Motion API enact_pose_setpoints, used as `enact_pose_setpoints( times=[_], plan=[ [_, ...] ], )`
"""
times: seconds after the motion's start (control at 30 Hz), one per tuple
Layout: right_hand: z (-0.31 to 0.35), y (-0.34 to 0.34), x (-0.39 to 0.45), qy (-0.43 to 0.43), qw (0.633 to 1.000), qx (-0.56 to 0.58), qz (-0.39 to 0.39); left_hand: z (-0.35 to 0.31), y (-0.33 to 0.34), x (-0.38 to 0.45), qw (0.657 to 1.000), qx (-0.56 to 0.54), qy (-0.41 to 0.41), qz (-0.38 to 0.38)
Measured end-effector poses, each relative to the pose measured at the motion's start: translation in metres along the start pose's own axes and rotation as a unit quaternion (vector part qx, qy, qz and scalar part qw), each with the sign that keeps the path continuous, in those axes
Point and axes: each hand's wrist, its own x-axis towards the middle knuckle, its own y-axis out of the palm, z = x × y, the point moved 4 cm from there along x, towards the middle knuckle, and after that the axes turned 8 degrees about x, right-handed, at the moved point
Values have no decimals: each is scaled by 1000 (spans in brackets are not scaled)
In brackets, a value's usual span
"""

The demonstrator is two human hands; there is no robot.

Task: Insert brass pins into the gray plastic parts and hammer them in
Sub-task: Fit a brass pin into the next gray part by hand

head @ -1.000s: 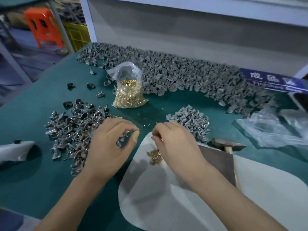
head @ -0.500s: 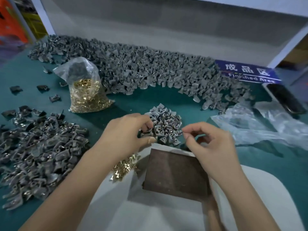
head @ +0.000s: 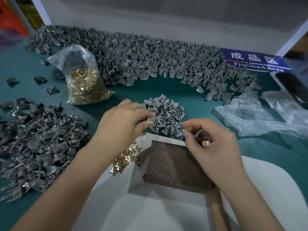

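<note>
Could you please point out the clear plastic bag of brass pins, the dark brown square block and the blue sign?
clear plastic bag of brass pins (head: pixel 85 87): head view, pin-filled belly.
dark brown square block (head: pixel 173 165): head view, top face.
blue sign (head: pixel 255 61): head view, lettered face.

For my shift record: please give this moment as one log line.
left hand: holds gray part | right hand: pinches brass pin | pin: not inserted

Blue sign reads 成品区, apparently "Finished Area".

A single head-worn wide-angle camera looks forward and steeply down, close over the green table, both forearms entering from the bottom edge, with the far wall perhaps bent by lens distortion.
</note>
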Motion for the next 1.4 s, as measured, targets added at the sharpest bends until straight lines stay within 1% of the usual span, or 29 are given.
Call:
enact_pose_setpoints(
  times=[0.07, 0.17, 0.23, 0.33, 0.4, 0.5, 0.57, 0.73, 0.87, 1.0, 1.13, 1.27, 1.4],
  plan=[
    [3, -1, 0, -3, 1000, 15, -9, -5, -6, -2, 995, -79, -18, -55],
    [9, -1, 0, -12, 1000, 13, -24, -19, -5, -6, 966, -237, -45, -88],
    [11, -2, 0, -23, 999, 11, -35, -29, -3, -9, 951, -289, -48, -96],
    [13, -5, 2, -59, 997, 12, -42, -39, 0, -12, 938, -331, -45, -95],
    [14, -6, 2, -76, 996, 8, -48, -44, 2, -13, 934, -343, -40, -91],
    [12, -7, 3, -76, 996, 7, -49, -49, 5, -16, 930, -355, -37, -89],
    [9, -8, 4, -69, 997, 2, -43, -53, 7, -18, 925, -363, -42, -100],
    [6, -10, 5, -61, 998, 14, -31, -64, 14, -24, 902, -405, -70, -132],
    [5, -8, 7, -53, 998, 42, -1, -67, 14, -26, 905, -398, -70, -131],
    [3, -7, 8, -51, 998, 24, 19, -67, 13, -27, 915, -375, -67, -130],
    [1, -13, 10, -36, 998, 30, 40, -68, 13, -26, 924, -352, -61, -134],
    [4, -14, 8, -61, 997, -7, 54, -69, 12, -25, 928, -344, -53, -130],
    [5, -17, 8, -56, 997, 3, 60, -70, 10, -26, 935, -325, -36, -141]
  ],
)
